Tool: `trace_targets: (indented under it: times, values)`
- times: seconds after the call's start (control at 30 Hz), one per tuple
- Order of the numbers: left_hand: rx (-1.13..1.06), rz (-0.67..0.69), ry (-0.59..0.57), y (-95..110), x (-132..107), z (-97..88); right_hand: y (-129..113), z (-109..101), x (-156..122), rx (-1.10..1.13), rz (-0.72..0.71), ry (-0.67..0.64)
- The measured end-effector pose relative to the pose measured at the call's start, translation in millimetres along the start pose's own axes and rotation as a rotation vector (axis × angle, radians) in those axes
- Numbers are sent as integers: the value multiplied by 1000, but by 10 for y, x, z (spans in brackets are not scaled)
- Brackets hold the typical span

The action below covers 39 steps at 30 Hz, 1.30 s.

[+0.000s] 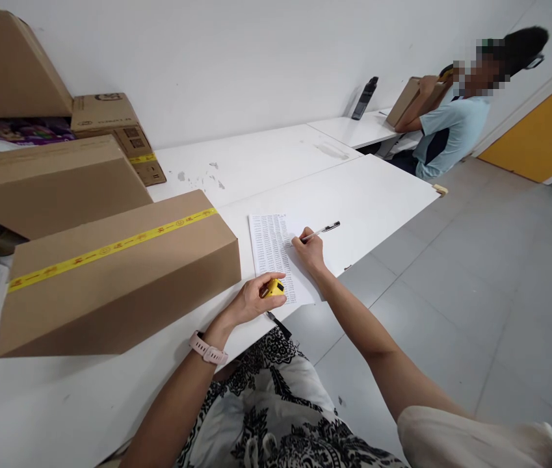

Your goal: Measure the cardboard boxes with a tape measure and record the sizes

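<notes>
Table (378, 188) edge runs just under both wrists, with open floor (475, 292) beyond your right hand (309, 250). The taped box (119, 273) crowds your left hand (251, 300). The sheet (270, 250) is under both hands, its corner at the edge. Your right hand pinches the pen (323, 229), and your left is curled round a small yellow object (274, 286).

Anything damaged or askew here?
Grey scuffed patches mar the back table near the small taped box. The sheet under the right hand's pen and left hand's yellow object seems to overhang the near edge.
</notes>
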<state>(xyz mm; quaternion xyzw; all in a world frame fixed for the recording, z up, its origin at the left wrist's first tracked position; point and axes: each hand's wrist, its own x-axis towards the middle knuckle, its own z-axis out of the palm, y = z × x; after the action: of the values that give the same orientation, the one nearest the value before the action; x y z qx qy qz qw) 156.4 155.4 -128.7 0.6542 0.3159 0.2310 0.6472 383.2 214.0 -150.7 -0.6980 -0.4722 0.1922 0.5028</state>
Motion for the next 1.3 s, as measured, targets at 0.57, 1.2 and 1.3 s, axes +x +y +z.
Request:
trace_targets:
  times: [0.57, 1.2, 1.3]
  values:
    - [-8, -13, 13, 72, -11, 13, 108, 17, 41, -73, -236, 13]
    - [26, 137, 260, 964, -1128, 263, -1376, -688, -1194, 497, -141, -994]
    - [122, 83, 316, 1153, -1461, 258, -1588, -676, -1316, 465, -172, -990]
